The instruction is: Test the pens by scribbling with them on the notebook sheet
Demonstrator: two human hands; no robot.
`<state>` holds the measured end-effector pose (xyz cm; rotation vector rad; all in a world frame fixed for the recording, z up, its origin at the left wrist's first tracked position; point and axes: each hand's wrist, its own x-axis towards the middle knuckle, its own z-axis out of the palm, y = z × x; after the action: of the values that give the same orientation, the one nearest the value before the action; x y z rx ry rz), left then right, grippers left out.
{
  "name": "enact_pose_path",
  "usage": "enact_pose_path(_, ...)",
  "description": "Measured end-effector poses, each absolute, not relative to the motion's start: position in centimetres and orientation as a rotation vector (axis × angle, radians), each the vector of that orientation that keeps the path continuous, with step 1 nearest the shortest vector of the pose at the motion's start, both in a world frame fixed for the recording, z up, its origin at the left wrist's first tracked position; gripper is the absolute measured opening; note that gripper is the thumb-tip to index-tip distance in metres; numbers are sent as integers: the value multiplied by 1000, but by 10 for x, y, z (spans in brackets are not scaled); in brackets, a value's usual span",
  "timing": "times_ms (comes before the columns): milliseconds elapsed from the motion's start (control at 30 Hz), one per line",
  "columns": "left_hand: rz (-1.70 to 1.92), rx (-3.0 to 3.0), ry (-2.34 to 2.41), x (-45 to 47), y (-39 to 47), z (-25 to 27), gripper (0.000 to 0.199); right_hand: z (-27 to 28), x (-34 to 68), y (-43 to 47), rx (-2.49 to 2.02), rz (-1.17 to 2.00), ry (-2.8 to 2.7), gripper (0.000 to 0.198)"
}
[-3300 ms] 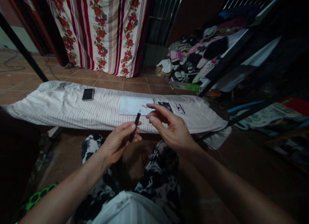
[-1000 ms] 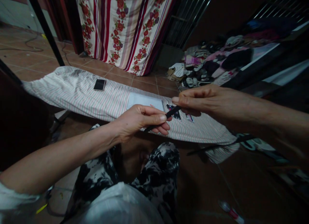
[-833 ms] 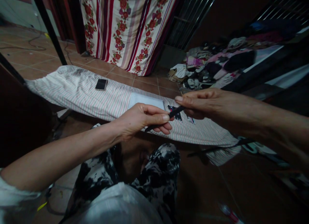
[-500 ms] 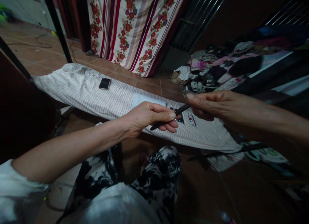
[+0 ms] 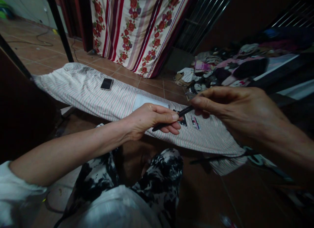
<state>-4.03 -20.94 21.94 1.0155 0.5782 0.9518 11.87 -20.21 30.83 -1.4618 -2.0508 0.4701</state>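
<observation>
A slim black pen [image 5: 184, 111] slants up to the right above the cloth-covered bench. My left hand [image 5: 157, 118] pinches it near the middle between thumb and fingers, its lower tip poking out below the palm. At the upper end, the thumb and fingertips of my right hand [image 5: 225, 102] close around it and hide that end. Beneath my hands lies a spiral notebook [image 5: 144, 101], partly covered by the left wrist. Beside it are a dark flat item [image 5: 183, 121], partly hidden, and a few slim pink-and-white pieces [image 5: 195, 123] too small to make out.
A striped cloth [image 5: 85, 90] drapes the long bench, with a phone [image 5: 107, 84] on its left part. Behind hangs a floral curtain [image 5: 139, 31]. A heap of clothes [image 5: 225, 69] lies at the right back. Dark metal posts [image 5: 59, 26] stand at the left.
My right hand has turned, its back and wrist rising, with its fingers still at the pen's upper end. My left hand and the pen stay nearly in place.
</observation>
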Motion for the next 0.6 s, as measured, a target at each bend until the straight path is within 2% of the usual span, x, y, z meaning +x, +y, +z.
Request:
enact_pose_path(133,964,987,588,-43,-209,217,12,307,123,-205,-1433,533,-2019,15)
enact_pose_path(333,948,1015,564,-44,-212,220,12,309,126,-208,-1470,654,-1965,13)
enact_pose_path(433,944,1037,580,-44,-215,224,13,313,125,-209,-1516,700,-1970,16)
enact_pose_path(600,953,1066,621,-44,-219,228,13,319,125,-211,-1564,787,-1986,34)
